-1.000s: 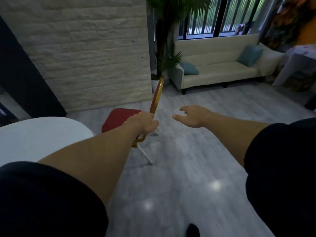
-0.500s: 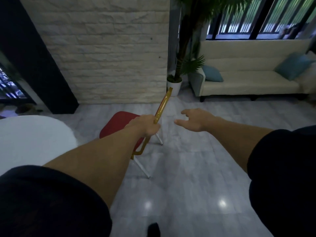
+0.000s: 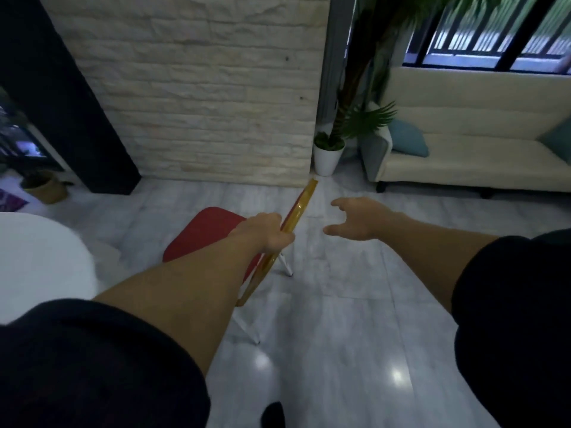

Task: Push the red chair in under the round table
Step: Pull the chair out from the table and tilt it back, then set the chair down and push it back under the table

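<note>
The red chair point(image 3: 205, 233) stands on the grey tiled floor at centre, seat facing left, with a yellow-edged backrest seen edge-on and thin white legs. My left hand point(image 3: 270, 231) is closed around the backrest's rim. My right hand point(image 3: 360, 219) hovers to the right of the backrest, fingers spread, holding nothing and not touching the chair. The round white table point(image 3: 40, 261) fills the left edge, a gap of floor between it and the seat.
A white brick wall rises behind the chair. A potted palm point(image 3: 329, 151) and a cream sofa point(image 3: 469, 159) with blue cushions stand at the back right. A black column point(image 3: 61, 97) and a small basket point(image 3: 46, 188) are at the back left.
The view has swung right to left and drawn closer to the chair. My left hand keeps its hold on the backrest; my right hand stays open beside it.
</note>
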